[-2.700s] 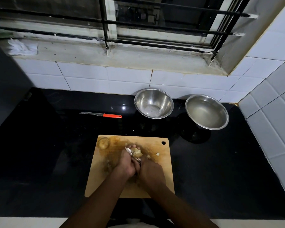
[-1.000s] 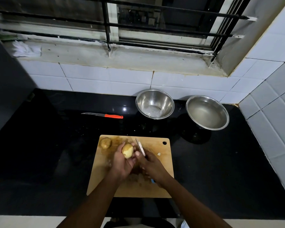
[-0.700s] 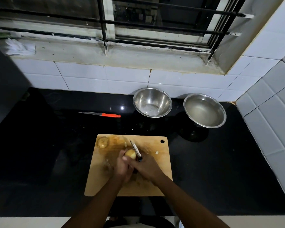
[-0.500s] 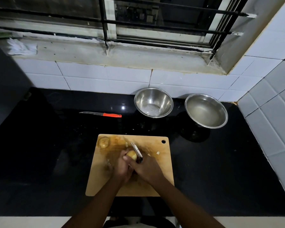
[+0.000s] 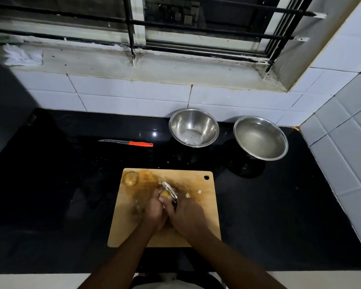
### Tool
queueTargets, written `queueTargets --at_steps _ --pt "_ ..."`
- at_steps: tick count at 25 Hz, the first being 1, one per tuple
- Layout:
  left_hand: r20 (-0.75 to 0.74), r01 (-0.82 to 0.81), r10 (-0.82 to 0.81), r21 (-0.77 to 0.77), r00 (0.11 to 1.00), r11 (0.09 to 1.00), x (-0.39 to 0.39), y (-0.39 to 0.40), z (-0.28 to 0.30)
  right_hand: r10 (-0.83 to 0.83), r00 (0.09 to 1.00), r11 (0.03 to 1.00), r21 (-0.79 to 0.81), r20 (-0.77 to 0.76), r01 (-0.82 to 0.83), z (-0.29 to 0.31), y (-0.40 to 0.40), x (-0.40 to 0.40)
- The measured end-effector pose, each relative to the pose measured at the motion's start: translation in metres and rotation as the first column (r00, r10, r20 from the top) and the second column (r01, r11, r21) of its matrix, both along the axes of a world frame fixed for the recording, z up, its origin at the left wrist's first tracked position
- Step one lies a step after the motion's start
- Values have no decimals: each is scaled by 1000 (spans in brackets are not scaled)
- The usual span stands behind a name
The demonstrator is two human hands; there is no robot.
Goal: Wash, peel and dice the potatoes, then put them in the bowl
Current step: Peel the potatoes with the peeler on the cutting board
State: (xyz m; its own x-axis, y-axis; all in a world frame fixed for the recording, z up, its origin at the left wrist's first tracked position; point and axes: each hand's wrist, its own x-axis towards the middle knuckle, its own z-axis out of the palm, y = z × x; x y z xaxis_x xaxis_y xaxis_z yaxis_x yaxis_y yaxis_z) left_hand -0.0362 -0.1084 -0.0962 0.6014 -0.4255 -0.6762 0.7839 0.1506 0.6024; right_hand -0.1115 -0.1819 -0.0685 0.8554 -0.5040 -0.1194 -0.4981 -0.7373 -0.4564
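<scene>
Our left grip [image 5: 154, 209] curls round the potato [image 5: 165, 194] over the cutting board [image 5: 204, 207]; our right grip [image 5: 186, 213], just beside it, clasps the peeler [image 5: 169, 189], blade touching the potato.

My left hand [image 5: 154, 209] grips a potato [image 5: 165, 194] over the cutting board [image 5: 204, 207]; my right hand [image 5: 186, 215] holds the peeler [image 5: 169, 189] against it.

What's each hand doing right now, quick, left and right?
Left hand: closed around the small yellow-brown potato, over the wooden cutting board.
Right hand: closed on the metal-bladed peeler, blade against the potato.
</scene>
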Motion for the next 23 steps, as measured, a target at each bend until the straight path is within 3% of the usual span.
queueTargets --at_steps 9,14,19,23 --pt "-84 -37 31 -71 996 997 4 2 6 52 998 998 -27 25 -51 1 19 9" --pt "-96 -17 2 -158 995 987 6 3 12 -14 999 998 59 42 12 -1 -5 9" --pt "-96 -19 7 -128 995 992 6 5 10 -25 998 984 172 -65 35 -1 -6 8" --pt "-135 -19 5 -99 991 995 5 5 6 -23 1000 990 139 -10 24 -4 -1 6"
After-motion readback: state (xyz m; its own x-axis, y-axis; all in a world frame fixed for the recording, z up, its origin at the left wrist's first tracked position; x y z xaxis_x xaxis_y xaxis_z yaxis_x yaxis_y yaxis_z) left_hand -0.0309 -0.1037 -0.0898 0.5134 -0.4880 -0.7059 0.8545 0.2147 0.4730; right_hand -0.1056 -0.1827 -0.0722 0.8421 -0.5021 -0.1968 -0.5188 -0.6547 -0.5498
